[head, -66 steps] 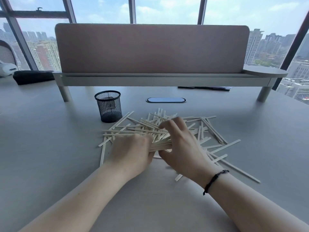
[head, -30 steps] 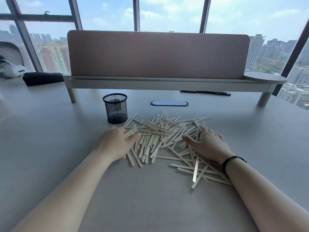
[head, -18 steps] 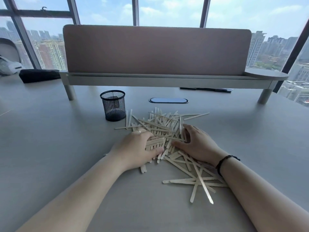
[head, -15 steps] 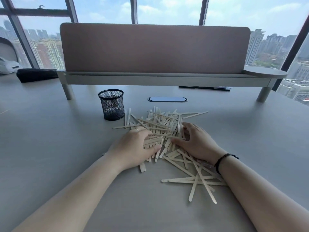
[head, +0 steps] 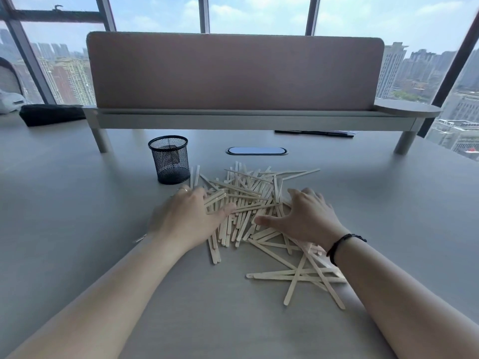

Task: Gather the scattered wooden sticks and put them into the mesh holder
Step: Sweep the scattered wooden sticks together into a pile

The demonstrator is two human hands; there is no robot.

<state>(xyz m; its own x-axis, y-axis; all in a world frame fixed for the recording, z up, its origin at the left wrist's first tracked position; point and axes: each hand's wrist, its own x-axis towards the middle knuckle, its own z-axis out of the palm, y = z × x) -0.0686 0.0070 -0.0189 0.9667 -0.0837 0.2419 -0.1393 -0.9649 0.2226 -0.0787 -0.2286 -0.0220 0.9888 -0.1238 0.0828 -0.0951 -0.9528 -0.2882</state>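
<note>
A heap of pale wooden sticks lies on the grey table, with several stragglers nearer to me on the right. My left hand rests flat on the heap's left side, fingers spread over some sticks. My right hand presses on the heap's right side, fingers apart, thumb pointing left. Neither hand has lifted any stick. The black mesh holder stands upright just beyond my left hand, and it looks empty.
A raised shelf with a pink-brown screen spans the back of the table. An oval cable port sits behind the sticks. A black pouch lies at the far left, dark pens under the shelf at right.
Both hands have swept inward, pushing the sticks into a tighter heap. In the last half second the hands have spread slightly apart on the heap. The holder has stayed put.
</note>
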